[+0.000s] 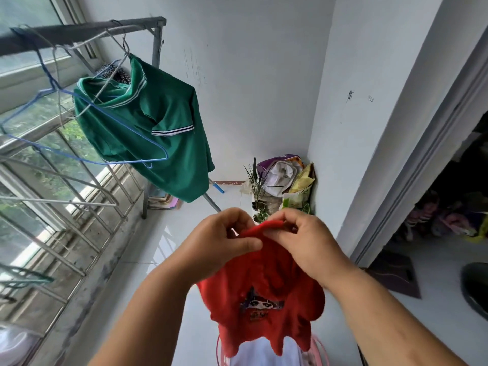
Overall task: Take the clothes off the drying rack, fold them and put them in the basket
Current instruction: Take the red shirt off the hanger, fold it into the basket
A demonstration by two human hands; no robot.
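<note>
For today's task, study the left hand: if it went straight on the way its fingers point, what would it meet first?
The left hand pinches the red shirt; going on rightward, it would likely meet the right hand, which pinches the same edge close by, though depth is unclear.

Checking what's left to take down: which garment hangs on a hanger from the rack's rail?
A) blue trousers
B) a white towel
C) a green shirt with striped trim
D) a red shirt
C: the green shirt hangs from the rail, while the left hand and right hand pinch the red shirt lower down.
</note>
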